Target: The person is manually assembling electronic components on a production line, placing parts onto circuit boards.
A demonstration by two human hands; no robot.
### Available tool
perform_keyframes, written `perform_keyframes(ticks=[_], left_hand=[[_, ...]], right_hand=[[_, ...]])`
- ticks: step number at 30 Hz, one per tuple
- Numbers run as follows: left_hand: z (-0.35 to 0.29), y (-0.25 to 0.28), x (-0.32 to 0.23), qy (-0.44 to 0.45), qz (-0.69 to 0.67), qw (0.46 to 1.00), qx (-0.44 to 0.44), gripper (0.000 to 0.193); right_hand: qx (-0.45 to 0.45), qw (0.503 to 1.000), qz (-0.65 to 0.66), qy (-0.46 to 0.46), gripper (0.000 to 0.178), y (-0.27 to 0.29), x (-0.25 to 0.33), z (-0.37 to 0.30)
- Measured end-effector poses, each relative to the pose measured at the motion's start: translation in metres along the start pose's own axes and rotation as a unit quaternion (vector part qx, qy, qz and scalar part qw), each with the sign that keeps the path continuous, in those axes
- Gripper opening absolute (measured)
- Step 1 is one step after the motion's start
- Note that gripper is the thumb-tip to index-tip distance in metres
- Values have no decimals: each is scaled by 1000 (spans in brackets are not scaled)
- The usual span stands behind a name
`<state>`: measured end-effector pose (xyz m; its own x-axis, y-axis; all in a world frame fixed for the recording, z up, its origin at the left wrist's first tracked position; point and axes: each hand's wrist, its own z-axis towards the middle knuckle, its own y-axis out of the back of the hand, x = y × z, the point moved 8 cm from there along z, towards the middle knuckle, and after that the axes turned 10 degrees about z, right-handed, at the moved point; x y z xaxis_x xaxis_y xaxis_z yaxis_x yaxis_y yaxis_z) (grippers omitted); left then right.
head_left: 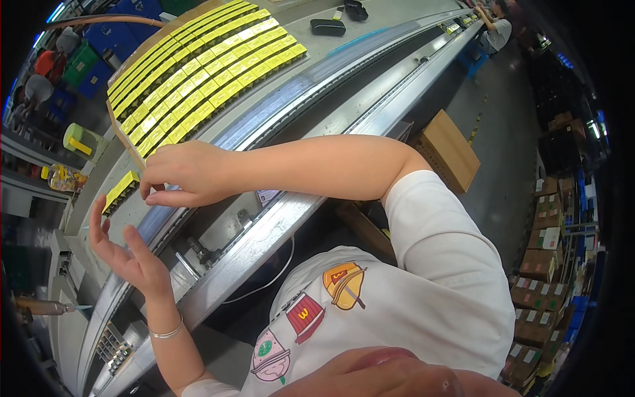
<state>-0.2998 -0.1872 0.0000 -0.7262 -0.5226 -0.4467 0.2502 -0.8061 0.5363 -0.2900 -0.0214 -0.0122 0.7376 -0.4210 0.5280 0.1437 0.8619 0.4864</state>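
Note:
A short row of small yellow-topped blocks with dark sides [121, 191] lies on the grey bench surface, between the fingertips of my two hands. My left hand [127, 259] is raised with its fingers and thumb apart, just on the near side of that row, and nothing shows in it. My right hand [188, 173] reaches across from the right, its fingers curled down and the thumb drawn close under them, at the row's far end. Anything between those fingertips is too small to make out. Beyond it, several long rows of matching yellow-topped blocks [206, 78] cover a board.
A metal-edged conveyor track [297, 109] runs diagonally between me and the bench. A green-yellow cup [81, 140] and a clear container [63, 178] stand at the left. Black cases [327, 27] lie at the back. A cardboard box [446, 151] is at the right; another person [497, 30] sits far off.

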Motion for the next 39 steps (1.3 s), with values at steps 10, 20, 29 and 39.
perform_keyframes(ticks=[10, 20, 29, 39], left_hand=[[-2, 12, 7, -14, -15, 1000, -11, 53], [3, 29, -15, -124, 50, 978, -159, 51], [-13, 99, -40, -203, 185, 938, -214, 51], [-165, 323, 117, 86, 455, 776, -428, 55]], right_hand=[[-14, 1000, 5, 3, 13, -13, -6, 6], [18, 997, 24, -70, 13, -5, 3, 3], [19, 997, 11, -73, 18, -2, 3, 5], [31, 999, 9, -43, 20, -6, 9, 4]])
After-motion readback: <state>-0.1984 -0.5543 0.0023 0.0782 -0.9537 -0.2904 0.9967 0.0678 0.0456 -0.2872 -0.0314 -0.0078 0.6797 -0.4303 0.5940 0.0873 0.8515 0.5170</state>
